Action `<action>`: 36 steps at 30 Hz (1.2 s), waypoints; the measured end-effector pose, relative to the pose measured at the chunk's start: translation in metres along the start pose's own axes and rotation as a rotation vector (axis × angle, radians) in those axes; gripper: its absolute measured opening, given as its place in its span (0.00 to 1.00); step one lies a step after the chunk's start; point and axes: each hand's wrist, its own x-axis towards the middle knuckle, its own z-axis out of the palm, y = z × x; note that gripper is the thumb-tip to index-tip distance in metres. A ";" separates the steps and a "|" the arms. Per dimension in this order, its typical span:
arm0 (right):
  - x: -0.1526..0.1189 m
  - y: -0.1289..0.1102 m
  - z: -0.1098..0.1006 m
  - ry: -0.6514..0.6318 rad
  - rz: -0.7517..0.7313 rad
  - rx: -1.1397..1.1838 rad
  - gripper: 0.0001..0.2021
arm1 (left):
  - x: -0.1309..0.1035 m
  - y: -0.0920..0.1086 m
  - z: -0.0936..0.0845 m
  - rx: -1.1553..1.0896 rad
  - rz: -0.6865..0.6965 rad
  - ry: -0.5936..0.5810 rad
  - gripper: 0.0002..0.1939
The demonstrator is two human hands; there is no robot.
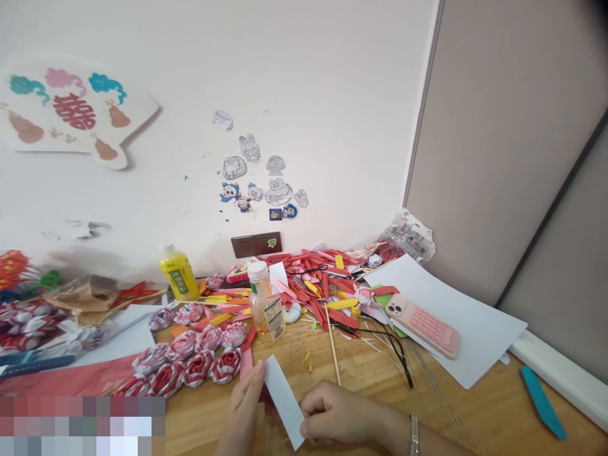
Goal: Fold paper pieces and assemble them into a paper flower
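While our right hand [332, 411] pinches the lower end of the white strip [284, 402] between thumb and curled fingers, our left hand [244, 405] sits at its upper edge with fingers fairly straight; whether those fingers truly grip it, we cannot tell. The strip hangs slanting between both hands, over the near part of the wooden table [304, 351]. If we pull unevenly, the thin paper could crease or tear, since only the right-hand pinch looks firm. Should our left fingers drift outward, they could crush the paper roses [227, 365] on that side. A forward push could tip the open-standing bottle [266, 304], whose amber liquid might soak the paper around it if the white cap is loose, which we cannot judge.

The wooden stick [333, 345] points towards our right hand and could roll or snag under the wrist. Beyond it, the black cord [399, 354] loops across the surface, and a heap of red strips [308, 269] crowds the wall side. To the right, the pink phone [425, 324] rests on the large white sheet [456, 316], so tugging that sheet would drag it along; the teal object [543, 402] lies well apart.
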 end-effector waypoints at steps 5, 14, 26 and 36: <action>0.001 0.002 0.000 0.002 0.006 -0.059 0.06 | 0.003 0.001 0.002 0.043 0.062 -0.091 0.25; 0.010 0.009 -0.008 0.184 -0.164 -0.188 0.09 | 0.003 0.006 0.006 -0.006 0.146 -0.106 0.25; 0.009 0.012 -0.005 0.172 -0.228 -0.246 0.13 | 0.006 -0.003 0.005 0.033 0.037 -0.197 0.22; 0.010 0.006 -0.004 0.463 -0.355 -0.272 0.10 | -0.010 0.001 0.019 0.316 0.036 -0.418 0.21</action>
